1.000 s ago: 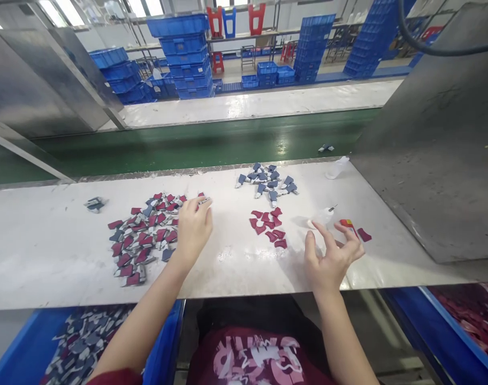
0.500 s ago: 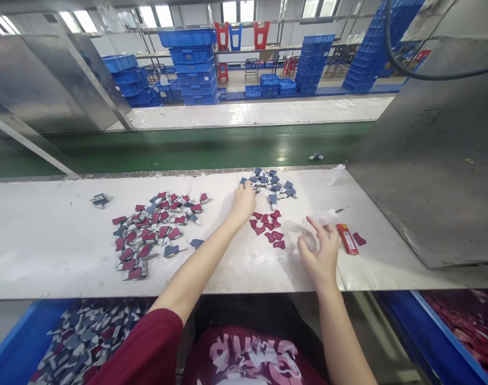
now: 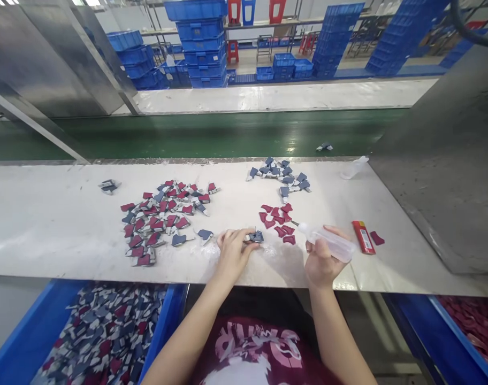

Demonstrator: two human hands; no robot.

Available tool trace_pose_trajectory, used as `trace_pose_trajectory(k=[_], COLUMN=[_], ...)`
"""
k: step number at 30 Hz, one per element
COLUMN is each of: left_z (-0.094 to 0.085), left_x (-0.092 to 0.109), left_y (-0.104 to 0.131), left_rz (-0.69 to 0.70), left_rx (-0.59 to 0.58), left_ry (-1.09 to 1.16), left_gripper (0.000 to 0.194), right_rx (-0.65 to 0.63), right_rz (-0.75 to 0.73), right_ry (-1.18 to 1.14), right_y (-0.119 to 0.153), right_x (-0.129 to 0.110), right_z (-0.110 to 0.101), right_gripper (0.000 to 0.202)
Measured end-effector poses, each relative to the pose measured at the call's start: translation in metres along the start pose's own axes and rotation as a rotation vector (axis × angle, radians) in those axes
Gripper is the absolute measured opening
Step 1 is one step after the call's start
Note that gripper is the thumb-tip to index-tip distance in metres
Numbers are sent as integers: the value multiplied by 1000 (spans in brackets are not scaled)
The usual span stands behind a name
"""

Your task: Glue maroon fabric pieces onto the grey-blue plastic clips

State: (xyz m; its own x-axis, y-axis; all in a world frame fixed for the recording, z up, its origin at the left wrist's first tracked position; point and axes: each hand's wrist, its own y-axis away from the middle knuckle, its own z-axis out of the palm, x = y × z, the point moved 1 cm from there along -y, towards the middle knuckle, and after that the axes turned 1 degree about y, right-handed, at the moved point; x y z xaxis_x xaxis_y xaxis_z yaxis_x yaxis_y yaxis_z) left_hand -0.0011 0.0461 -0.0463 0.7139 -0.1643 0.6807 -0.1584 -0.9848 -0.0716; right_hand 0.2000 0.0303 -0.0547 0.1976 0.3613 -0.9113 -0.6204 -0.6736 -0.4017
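Observation:
Between its thumb and fingers, my left hand (image 3: 234,251) pinches a small dark blue and grey plastic part (image 3: 257,236) just above the white tabletop. My right hand (image 3: 323,259) is wrapped round a translucent squeeze bottle (image 3: 334,245) with a thin needle tip, which points left over loose maroon pieces (image 3: 283,231). Behind these lies a cluster of blue-grey parts (image 3: 286,172). A larger heap of parts with maroon and blue faces (image 3: 158,219) spreads to the left of my left hand. One blue part (image 3: 205,234) lies between that heap and my hand.
To the right lie a red and yellow box (image 3: 363,237), a single maroon piece (image 3: 377,238) and a clear plastic item (image 3: 354,168). A metal panel (image 3: 440,171) bounds that side. Filled blue bins (image 3: 167,315) stand below the table edge. A green belt (image 3: 228,133) runs behind.
My left hand has come back from the blue-grey cluster with a part in its grip. My right hand has picked up the squeeze bottle from the table. The view has tilted down slightly.

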Motion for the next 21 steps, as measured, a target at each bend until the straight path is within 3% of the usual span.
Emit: trace_pose_trajectory(k=[4,9,14,21], left_z=[4,4,3,2], left_x=[-4,-6,-6,-5], left_y=[-4,-5,-6,-7], left_rz=[18,18,-2,-23], left_rx=[81,98,113,102], left_ry=[-51,-34,-27,-22], left_gripper=[22,22,19,17], right_rx=[-74,-230,-295,-325], right_rz=[44,-88,-178,-195], right_ry=[46,221,320,351], right_y=[10,17,13,13], right_x=[0,-4,-9,-8], right_z=[4,15,20,19], right_gripper=[32,23,19,21])
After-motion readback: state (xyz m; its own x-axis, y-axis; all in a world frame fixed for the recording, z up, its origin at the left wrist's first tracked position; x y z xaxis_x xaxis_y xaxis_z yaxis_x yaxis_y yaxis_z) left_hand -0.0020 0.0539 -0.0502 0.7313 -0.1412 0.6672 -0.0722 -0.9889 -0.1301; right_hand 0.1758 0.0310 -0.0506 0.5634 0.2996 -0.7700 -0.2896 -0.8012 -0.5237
